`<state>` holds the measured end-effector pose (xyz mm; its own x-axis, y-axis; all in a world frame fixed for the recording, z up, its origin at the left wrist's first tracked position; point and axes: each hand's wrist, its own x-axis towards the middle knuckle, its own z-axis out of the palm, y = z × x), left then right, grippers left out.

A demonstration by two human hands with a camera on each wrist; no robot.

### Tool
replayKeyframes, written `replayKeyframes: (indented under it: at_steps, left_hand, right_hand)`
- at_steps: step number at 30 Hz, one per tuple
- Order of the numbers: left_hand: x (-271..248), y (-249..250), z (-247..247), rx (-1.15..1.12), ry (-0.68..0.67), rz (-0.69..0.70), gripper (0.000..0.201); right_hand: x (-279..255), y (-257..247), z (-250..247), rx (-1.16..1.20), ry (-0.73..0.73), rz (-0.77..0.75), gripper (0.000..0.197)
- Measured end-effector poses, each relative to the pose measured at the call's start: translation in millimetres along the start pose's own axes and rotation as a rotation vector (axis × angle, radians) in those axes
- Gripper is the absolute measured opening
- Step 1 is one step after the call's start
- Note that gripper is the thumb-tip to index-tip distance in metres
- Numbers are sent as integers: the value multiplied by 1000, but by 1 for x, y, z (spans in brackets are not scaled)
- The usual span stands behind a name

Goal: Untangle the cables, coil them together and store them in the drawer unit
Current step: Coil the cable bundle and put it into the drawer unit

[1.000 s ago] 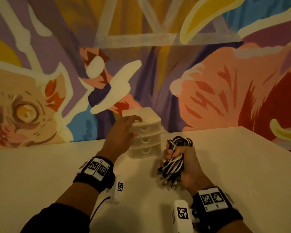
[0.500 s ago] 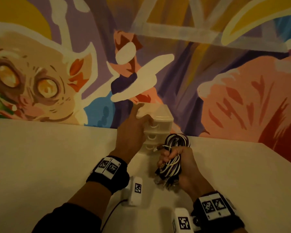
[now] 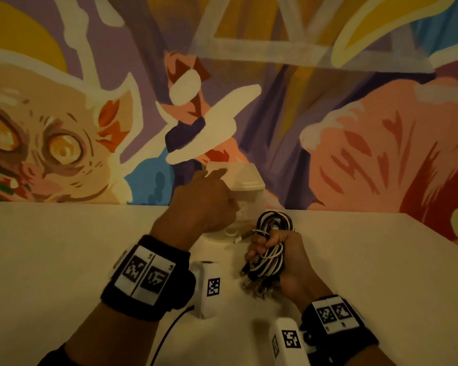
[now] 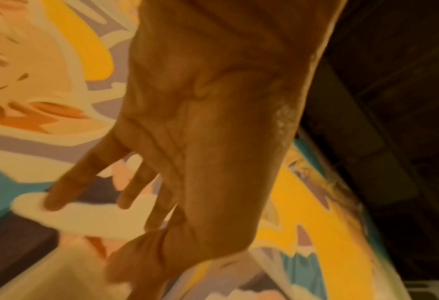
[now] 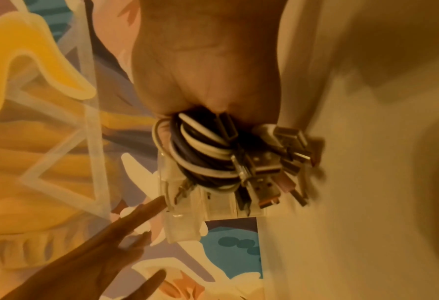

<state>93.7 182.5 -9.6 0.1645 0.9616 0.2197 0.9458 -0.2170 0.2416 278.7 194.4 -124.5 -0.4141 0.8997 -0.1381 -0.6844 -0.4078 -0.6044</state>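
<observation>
A small translucent white drawer unit point(image 3: 250, 182) stands on the table against the painted wall. My left hand point(image 3: 221, 192) reaches to its left front; the fingers point(image 5: 136, 219) are straight and spread, and one touches the unit point(image 5: 187, 215). The left wrist view is blurred and shows the fingers point(image 4: 67, 186) extended. Just right of the unit, my right hand point(image 3: 274, 250) grips a coiled bundle of black and white cables point(image 3: 274, 224) upright. Metal plugs point(image 5: 280, 146) stick out below the fist point(image 5: 205, 81). The left hand hides the drawer fronts.
The white table point(image 3: 64, 260) runs up to a colourful mural wall point(image 3: 354, 154). Its right edge point(image 3: 439, 237) slants off towards the near right. White tagged camera blocks point(image 3: 209, 286) hang at both wrists.
My left hand has slid from the top of the drawer unit down to its left front. The right hand still grips the cable bundle and is a little nearer the unit. The head view shifted.
</observation>
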Motion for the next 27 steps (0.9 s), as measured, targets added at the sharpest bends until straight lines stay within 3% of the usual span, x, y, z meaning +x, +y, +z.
replayKeyframes:
  at_steps: [4, 8, 13, 16, 22, 25, 27]
  left_hand:
    - [-15, 11, -16, 79, -186, 15, 38]
    - [-17, 14, -9, 3, -148, 55, 28]
    - [-18, 13, -9, -8, -105, 47, 50]
    - [-19, 13, -14, 50, -83, 60, 42]
    - [-25, 10, -27, -5, -177, 45, 20]
    - [-31, 14, -37, 28, -250, 85, 14]
    - [-39, 19, -44, -36, -334, 88, 14]
  right_hand:
    - [1, 1, -7, 139, -47, 29, 25]
    - [2, 0, -16, 234, -47, 8, 40]
    - [5, -5, -23, 314, -58, -5, 38]
    - [7, -7, -24, 326, -46, 1, 41]
    - [2, -11, -20, 255, -14, -14, 12]
    - [-1, -11, -17, 216, 15, -17, 21]
    - [1, -11, -17, 150, 56, -25, 11]
